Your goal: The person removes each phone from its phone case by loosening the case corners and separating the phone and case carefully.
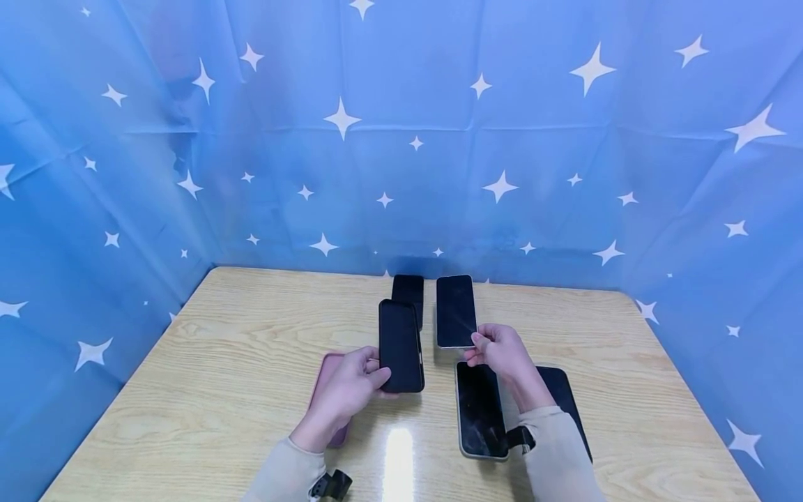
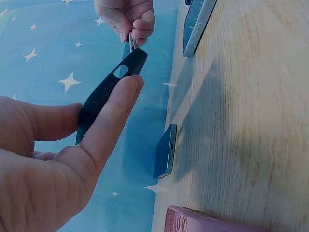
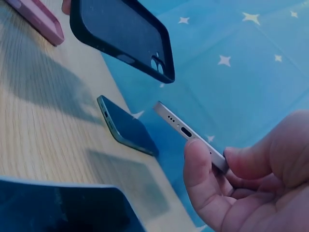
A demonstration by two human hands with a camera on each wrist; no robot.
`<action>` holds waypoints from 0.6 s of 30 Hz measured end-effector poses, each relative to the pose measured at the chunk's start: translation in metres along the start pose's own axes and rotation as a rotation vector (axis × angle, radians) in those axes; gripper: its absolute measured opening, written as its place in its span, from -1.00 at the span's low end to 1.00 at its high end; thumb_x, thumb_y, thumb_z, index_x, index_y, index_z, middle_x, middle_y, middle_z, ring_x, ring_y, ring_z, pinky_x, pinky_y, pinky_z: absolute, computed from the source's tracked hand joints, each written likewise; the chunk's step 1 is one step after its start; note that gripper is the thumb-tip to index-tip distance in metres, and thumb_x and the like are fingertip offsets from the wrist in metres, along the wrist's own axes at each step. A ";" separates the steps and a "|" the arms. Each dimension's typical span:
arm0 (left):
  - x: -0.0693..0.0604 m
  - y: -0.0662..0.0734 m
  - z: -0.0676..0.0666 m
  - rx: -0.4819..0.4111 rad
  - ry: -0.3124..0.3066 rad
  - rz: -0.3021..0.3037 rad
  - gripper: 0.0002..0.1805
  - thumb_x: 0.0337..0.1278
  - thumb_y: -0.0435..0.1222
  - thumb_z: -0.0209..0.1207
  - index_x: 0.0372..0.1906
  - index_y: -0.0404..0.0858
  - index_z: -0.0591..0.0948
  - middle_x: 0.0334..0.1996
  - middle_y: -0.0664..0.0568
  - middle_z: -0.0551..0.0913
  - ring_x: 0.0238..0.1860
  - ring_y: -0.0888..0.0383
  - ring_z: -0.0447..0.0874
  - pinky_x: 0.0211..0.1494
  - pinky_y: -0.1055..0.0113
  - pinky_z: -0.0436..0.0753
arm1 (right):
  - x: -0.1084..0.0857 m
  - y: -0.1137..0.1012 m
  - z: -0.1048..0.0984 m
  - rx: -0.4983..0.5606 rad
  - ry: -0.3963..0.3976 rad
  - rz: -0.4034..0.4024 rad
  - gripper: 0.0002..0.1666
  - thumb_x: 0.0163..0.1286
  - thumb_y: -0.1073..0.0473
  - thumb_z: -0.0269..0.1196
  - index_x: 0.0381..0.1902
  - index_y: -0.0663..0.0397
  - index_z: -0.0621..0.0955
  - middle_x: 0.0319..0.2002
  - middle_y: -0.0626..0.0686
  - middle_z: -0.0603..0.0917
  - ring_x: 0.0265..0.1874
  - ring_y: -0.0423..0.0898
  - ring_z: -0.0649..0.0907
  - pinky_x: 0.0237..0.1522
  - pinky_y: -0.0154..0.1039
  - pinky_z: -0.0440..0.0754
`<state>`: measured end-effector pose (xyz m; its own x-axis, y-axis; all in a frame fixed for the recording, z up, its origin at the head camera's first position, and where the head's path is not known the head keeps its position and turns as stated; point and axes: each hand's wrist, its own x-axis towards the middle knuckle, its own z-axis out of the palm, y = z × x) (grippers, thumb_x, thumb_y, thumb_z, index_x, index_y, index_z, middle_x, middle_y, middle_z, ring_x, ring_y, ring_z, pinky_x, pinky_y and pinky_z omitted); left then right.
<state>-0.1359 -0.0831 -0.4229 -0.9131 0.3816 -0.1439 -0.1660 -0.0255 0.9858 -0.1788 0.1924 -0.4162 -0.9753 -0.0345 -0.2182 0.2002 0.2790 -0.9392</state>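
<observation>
My left hand (image 1: 351,390) pinches a black phone case (image 1: 400,348) near its lower end, thumb on the inner face. The right wrist view shows that phone case (image 3: 125,29) hollow, with camera holes in one corner. My right hand (image 1: 507,359) pinches a phone (image 1: 455,310) with a dark screen and a pale silver frame by its lower right corner. The charging port on the bottom edge of the phone (image 3: 169,116) faces the right wrist camera. Both held things are raised off the table, side by side and apart.
Behind the black case, another dark phone (image 1: 408,286) lies on the wooden table (image 1: 219,390). A pink phone case (image 1: 327,369) lies under the left hand. Below the right hand are a phone with a pale rim (image 1: 479,411) and a black, flat, phone-sized thing (image 1: 557,387). A blue starry curtain (image 1: 414,90) surrounds the table.
</observation>
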 end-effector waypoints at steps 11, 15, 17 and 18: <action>0.000 -0.002 0.001 0.052 0.011 -0.005 -0.92 0.50 -0.54 -0.02 -0.05 -0.51 0.40 -0.43 0.06 0.36 0.03 -0.18 0.70 0.08 0.01 0.80 | 0.015 0.007 -0.002 0.050 0.018 0.057 -0.51 0.63 0.44 -0.07 0.34 0.78 0.20 -0.25 0.42 0.68 -0.46 -0.11 0.73 -0.35 -0.36 0.78; 0.001 -0.002 0.001 0.050 0.010 -0.002 -0.87 0.50 -0.54 -0.03 0.00 -0.54 0.42 -0.46 0.06 0.34 0.05 -0.14 0.71 0.05 0.08 0.82 | 0.018 0.008 -0.001 0.048 0.025 0.075 -0.52 0.63 0.45 -0.07 0.34 0.77 0.21 -0.23 0.44 0.68 -0.45 -0.11 0.73 -0.36 -0.35 0.78; 0.001 -0.003 0.002 0.041 0.008 -0.001 -0.85 0.50 -0.55 -0.03 0.03 -0.56 0.43 -0.45 0.08 0.34 0.03 -0.09 0.70 0.05 0.08 0.82 | 0.020 0.009 -0.001 0.051 0.027 0.081 -0.51 0.63 0.45 -0.07 0.34 0.77 0.20 -0.25 0.43 0.67 -0.45 -0.11 0.73 -0.36 -0.34 0.78; 0.001 -0.003 0.002 0.038 0.005 0.000 -0.83 0.50 -0.55 -0.04 0.05 -0.57 0.42 -0.45 0.08 0.34 0.05 -0.07 0.70 0.06 0.07 0.82 | 0.021 0.009 -0.001 0.051 0.026 0.083 -0.51 0.63 0.45 -0.07 0.34 0.78 0.19 -0.25 0.42 0.67 -0.45 -0.11 0.73 -0.37 -0.34 0.78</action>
<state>-0.1360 -0.0811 -0.4257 -0.9149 0.3769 -0.1442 -0.1518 0.0098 0.9884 -0.1977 0.1953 -0.4291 -0.9571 0.0121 -0.2895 0.2844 0.2304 -0.9306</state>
